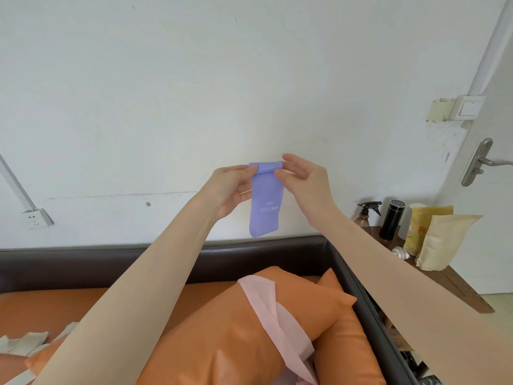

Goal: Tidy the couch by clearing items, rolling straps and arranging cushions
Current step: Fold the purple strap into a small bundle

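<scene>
- Left hand point(231, 187) pinches the top edge of the purple strap point(266, 202) at its 9 o'clock side, steadying the rolled end.
- The strap hangs at chest height above the couch point(138, 258), held up so its tail drops free (likely for rolling).
- Right hand point(301, 180) pinches the roll at 3 o'clock, spare fingers point(294, 162) loosely spread.
- A pink strap point(270, 309) drapes over the orange cushion point(236, 329) at 6 o'clock, still unrolled.

Purple strap point(266, 202) thin, smooth, rubbery, semi-translucent. Orange cushion point(236, 329) glossy leather-like. Couch point(83, 259) back dark, slight sheen. Bench point(458, 284) wood, grainy. Door handle point(478, 159) brushed metal.
</scene>
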